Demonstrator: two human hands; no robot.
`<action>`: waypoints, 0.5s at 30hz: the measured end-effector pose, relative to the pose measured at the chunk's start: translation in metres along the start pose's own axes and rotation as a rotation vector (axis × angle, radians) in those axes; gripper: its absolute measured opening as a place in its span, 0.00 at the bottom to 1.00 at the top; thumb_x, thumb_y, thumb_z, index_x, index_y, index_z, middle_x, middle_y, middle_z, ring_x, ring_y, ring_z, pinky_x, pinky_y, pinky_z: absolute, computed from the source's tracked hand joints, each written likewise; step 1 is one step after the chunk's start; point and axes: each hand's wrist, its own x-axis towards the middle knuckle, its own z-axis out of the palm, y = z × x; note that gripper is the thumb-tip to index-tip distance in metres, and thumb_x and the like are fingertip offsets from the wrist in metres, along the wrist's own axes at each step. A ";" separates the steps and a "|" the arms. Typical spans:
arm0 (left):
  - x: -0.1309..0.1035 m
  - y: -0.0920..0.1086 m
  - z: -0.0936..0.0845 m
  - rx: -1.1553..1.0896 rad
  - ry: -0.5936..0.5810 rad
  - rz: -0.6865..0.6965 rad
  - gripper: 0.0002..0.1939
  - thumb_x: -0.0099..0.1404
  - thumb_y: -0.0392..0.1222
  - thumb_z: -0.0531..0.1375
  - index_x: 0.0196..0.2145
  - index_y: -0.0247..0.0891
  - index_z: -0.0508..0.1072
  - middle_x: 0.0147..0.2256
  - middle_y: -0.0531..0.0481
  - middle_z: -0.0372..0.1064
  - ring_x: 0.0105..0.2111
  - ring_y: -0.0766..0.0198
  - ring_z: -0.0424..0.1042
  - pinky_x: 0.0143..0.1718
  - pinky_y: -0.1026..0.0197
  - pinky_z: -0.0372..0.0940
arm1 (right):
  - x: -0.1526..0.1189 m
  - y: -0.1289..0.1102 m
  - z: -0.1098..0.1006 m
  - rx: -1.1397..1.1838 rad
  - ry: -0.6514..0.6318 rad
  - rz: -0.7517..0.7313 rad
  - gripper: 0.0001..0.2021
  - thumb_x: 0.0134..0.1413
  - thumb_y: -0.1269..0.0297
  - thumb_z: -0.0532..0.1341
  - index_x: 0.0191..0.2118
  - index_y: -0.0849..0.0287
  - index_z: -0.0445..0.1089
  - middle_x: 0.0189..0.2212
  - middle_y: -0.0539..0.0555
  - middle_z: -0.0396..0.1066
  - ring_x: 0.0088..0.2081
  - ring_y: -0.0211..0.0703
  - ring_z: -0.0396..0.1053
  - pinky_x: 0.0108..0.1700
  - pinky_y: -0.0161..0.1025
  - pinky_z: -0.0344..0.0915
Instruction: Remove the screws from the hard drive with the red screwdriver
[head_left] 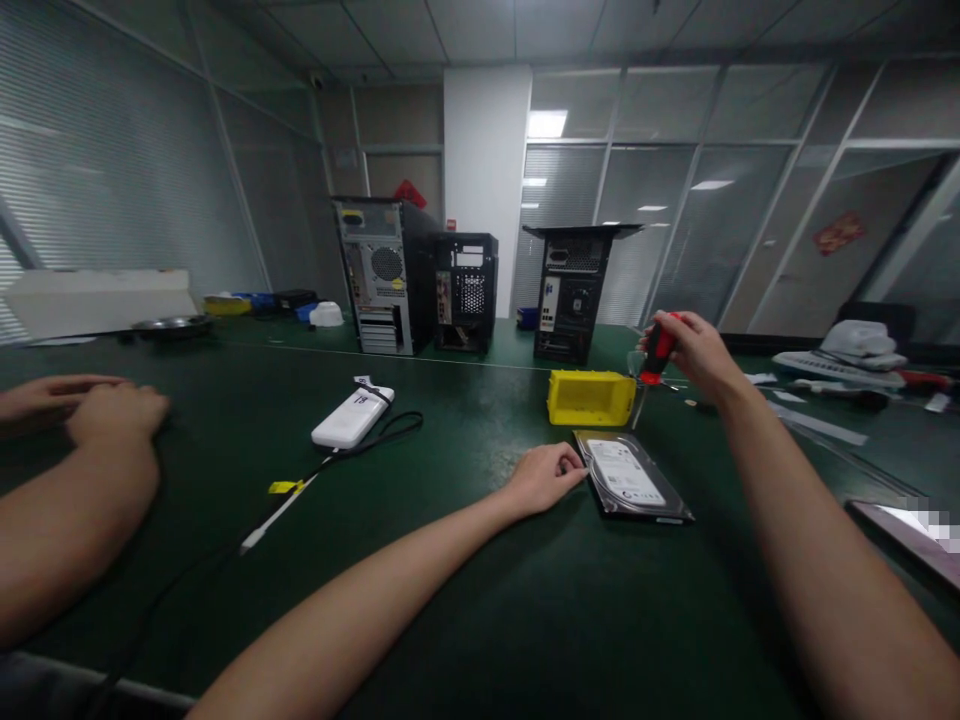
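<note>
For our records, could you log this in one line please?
left hand: at side of hard drive | right hand: grips screwdriver near drive's far end | behind: yellow bin

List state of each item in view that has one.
Hard drive: flat, label up
Left hand: fingers at drive's left edge
Right hand: gripping screwdriver
Screwdriver: shaft down; tip contact unclear
Yellow box: open side toward camera
White device: lying flat
Left PC case: upright
Middle PC case: upright
Right PC case: upright, panel on top
</note>
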 end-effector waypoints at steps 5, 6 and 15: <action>-0.001 0.000 0.001 0.055 0.001 0.026 0.11 0.62 0.45 0.55 0.37 0.37 0.72 0.34 0.51 0.73 0.33 0.64 0.69 0.33 0.64 0.61 | -0.001 0.003 -0.001 0.053 0.011 -0.034 0.19 0.40 0.58 0.69 0.35 0.55 0.58 0.25 0.48 0.72 0.24 0.38 0.71 0.29 0.35 0.71; -0.001 -0.001 0.001 0.064 -0.002 0.033 0.10 0.62 0.44 0.55 0.37 0.37 0.72 0.34 0.51 0.73 0.33 0.64 0.70 0.34 0.64 0.62 | 0.000 0.005 -0.002 0.054 0.012 -0.032 0.20 0.40 0.59 0.69 0.35 0.55 0.58 0.24 0.47 0.71 0.23 0.37 0.70 0.28 0.34 0.71; -0.003 -0.006 0.002 0.086 0.008 0.096 0.09 0.62 0.43 0.55 0.38 0.38 0.71 0.35 0.51 0.72 0.36 0.63 0.69 0.38 0.62 0.63 | 0.004 0.008 -0.007 0.103 0.038 0.044 0.08 0.58 0.63 0.51 0.35 0.58 0.66 0.22 0.50 0.65 0.22 0.36 0.67 0.25 0.34 0.71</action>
